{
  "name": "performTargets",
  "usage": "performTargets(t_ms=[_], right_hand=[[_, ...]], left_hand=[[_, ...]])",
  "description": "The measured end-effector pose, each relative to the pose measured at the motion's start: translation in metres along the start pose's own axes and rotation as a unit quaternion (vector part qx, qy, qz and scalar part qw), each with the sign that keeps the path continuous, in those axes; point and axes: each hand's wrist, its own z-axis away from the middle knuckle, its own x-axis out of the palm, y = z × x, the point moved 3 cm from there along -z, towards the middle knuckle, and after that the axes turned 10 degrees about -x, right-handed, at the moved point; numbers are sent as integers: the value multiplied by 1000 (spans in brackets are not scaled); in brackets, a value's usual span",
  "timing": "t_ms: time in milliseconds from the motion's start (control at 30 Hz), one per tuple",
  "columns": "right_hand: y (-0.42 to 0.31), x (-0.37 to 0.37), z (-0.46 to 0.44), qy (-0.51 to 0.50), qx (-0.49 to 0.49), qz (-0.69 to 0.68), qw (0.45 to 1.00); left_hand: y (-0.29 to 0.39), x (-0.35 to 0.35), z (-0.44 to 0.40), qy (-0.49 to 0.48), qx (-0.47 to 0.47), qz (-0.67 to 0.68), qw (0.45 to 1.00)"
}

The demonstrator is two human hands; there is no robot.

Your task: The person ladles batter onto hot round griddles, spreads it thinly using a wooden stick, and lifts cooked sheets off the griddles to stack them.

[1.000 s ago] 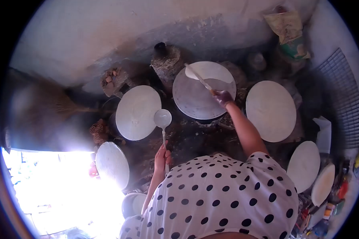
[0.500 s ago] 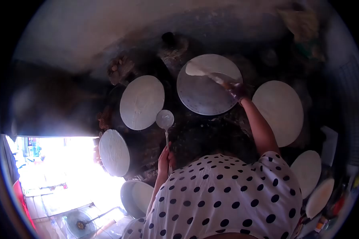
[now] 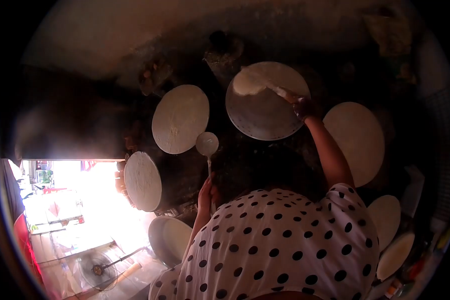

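Centrally, toward the top, sits a flat round griddle (image 3: 262,124), its smooth grey surface partly coated by a pale, wet-looking layer of batter (image 3: 250,84) along the upper side. A slim stick (image 3: 281,92) lies across it, gripped near its lower end by the right hand (image 3: 303,107); shadow blurs the fingers, and the stick's far end melts into the batter. Below and to the left, the left hand (image 3: 205,194) has its fingers wrapped around the long thin handle of a round-bowled ladle (image 3: 207,144), held up near a pale, faintly streaked disc (image 3: 180,119). A rougher-looking disc (image 3: 143,181) stands lower left, above a deep, smooth-walled basin (image 3: 157,239) partly covered by the left arm. Rightward, a large plain disc (image 3: 360,145) is overlapped by the right arm. The polka-dot shirt (image 3: 285,245) hides the lower middle; the back wall's foot sinks into darkness, while glare bleaches the doorway.
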Motion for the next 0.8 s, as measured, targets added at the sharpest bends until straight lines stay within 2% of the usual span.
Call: performTargets(t_ms=[33,67,133,200,300,333,433,567,667,700,733,800], right_hand=[[31,44,-16,-19,-38,20,999],[24,41,-13,-20,-39,19,999],[-1,20,7,-111,-33,-30,993],[5,6,8,-117,-42,-75,989],[17,-2,-2,18,95,-52,994],[12,-4,-4,12,97,-53,994],[5,9,-2,-152,-16,22,988],[27,10,11,-160,-52,-54,984],[35,9,-14,-112,-33,42,992],[39,25,-24,-38,1,-13,999],[24,18,-19,-43,3,-18,999],[-19,-12,-5,-161,-45,2,986]], left_hand=[[1,-2,-4,11,-10,-5,1000],[1,-4,-7,23,-20,-9,999],[1,-2,-6,8,-17,8,1000],[1,-2,-9,-9,-11,25,1000],[-1,-2,-2,-16,-7,44,999],[0,8,-1,10,-10,27,1000],[2,14,3,39,-17,35,999],[-8,12,4,14,-4,82,997],[-14,7,7,58,-8,58,997],[-15,9,7,64,-10,56,996],[-17,11,8,85,-21,54,995],[-26,6,15,112,-29,53,992]])
